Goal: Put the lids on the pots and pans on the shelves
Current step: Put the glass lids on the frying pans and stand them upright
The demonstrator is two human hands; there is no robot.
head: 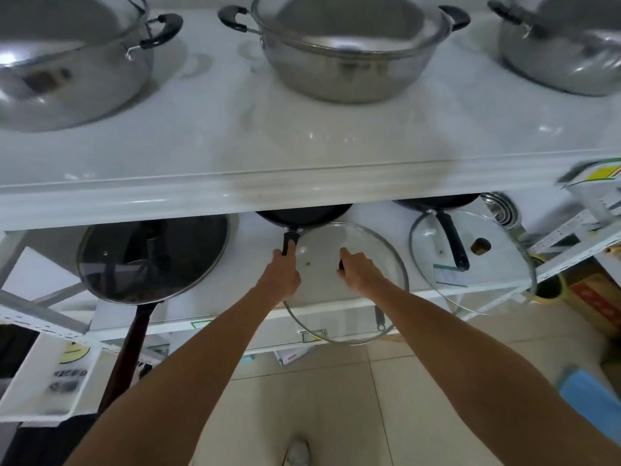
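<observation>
At the upper left of the frame a steel pot [64, 72] is seen on the white upper shelf [302, 142], with a second steel pot [346, 52] at the top centre and a third [564, 48] at the upper right. None of the three is seen with a lid on it.

On the lower shelf [235, 290], at the left of the frame, a dark pan [154, 260] is covered by a glass lid, its long handle pointing toward the bottom of the frame. At the centre, the black handle of a middle pan [302, 215], largely hidden under the upper shelf, is held in the closed grip of the left hand [280, 275]. Just to its right, a clear glass lid [349, 284] is held by its dark knob in the closed grip of the right hand [361, 272]; the lid is tilted over the shelf's front edge, not yet on the pan.

At the centre right, a third pan [437, 205] is seen under the upper shelf, and a second loose glass lid [473, 260] is leaned over its handle. Tiled floor [302, 398] is seen at the bottom of the frame.
</observation>
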